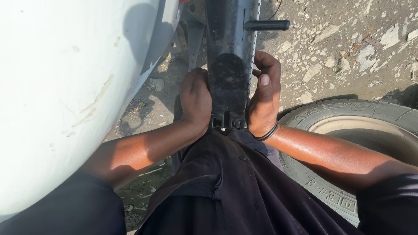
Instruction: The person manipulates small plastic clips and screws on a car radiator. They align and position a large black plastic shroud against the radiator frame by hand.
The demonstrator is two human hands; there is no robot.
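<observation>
A long black plastic panel (228, 65) runs from the top of the view down to my waist, with a short black peg sticking out on its right side. My left hand (195, 99) grips its left edge near the lower end. My right hand (264, 93) grips the right edge, thumb up against the ribbed rim; a black band circles that wrist. The panel's bottom end with small clips rests against my dark clothing (226, 182).
A large white curved body (61, 87) fills the left side. A tyre (361, 126) lies flat on the ground at the right, under my right forearm. Stony, dusty ground (339, 52) stretches beyond. A grey metal bracket (193, 39) shows beside the panel.
</observation>
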